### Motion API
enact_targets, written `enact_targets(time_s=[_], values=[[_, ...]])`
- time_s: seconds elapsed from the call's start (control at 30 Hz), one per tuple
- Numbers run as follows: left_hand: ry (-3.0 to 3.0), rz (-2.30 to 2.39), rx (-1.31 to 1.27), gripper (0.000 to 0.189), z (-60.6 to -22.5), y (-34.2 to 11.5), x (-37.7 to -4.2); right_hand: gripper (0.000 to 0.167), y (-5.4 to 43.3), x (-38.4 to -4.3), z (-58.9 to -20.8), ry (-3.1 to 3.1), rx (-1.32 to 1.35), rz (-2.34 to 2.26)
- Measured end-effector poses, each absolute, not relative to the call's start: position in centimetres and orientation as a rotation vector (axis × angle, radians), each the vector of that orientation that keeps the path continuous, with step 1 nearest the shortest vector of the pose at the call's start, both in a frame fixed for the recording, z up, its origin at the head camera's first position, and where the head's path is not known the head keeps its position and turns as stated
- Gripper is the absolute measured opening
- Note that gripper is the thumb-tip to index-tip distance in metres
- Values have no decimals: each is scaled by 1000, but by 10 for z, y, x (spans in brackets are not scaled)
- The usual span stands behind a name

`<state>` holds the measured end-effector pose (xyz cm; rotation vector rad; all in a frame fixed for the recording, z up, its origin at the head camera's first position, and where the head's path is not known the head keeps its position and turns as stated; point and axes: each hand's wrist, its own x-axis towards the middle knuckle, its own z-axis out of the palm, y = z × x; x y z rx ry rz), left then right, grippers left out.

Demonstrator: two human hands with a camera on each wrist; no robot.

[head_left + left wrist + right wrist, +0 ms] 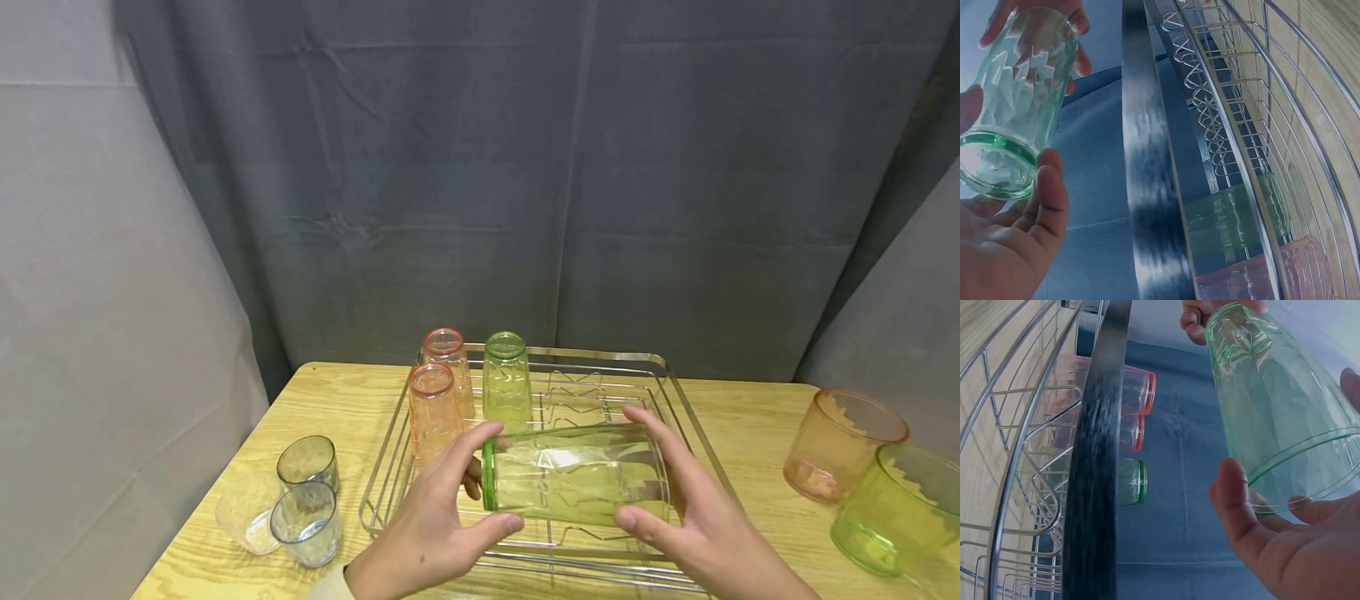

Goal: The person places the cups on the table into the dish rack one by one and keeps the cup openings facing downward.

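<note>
A green glass tumbler (pixel 573 475) lies sideways between my two hands, held above the front of a metal dish rack (pixel 693 417). Around its thick green base my left hand (pixel 442 517) curls thumb and fingers. At the wide rim end my right hand (pixel 693 500) grips it, thumb in front and fingers behind. Both ends of the tumbler (pixel 1022 87) show in the left wrist view; the right wrist view has its open rim toward my right hand (pixel 1297 544). In the rack two pink tumblers (pixel 435 408) and another green tumbler (pixel 507 379) stand upside down.
Left of the rack, a clear glass (pixel 251 512) and two grey glasses (pixel 307 525) stand close together on the wooden table (pixel 337 383). An orange cup (pixel 840 446) and a large yellow-green cup (pixel 892 508) stand at the right. A grey curtain (pixel 480 183) hangs behind.
</note>
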<state>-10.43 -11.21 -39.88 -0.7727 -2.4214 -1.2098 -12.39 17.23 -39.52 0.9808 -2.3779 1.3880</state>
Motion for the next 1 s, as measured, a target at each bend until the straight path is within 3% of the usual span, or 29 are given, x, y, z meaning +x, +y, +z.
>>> enact_targets(time_s=[0.37,0.8,1.0], values=[[-2375,-1269,-795,76,-396,-117,-102,95,181,-125,-405,-2459,905,1163],[-2453,-1193,-541,82,-386,-133,-101,61,221,-144,-427,-2436,507,1099],[-2450,-1178,-532,80,-385,-135,-103,58,234,-154,-437,-2524,369,1034]])
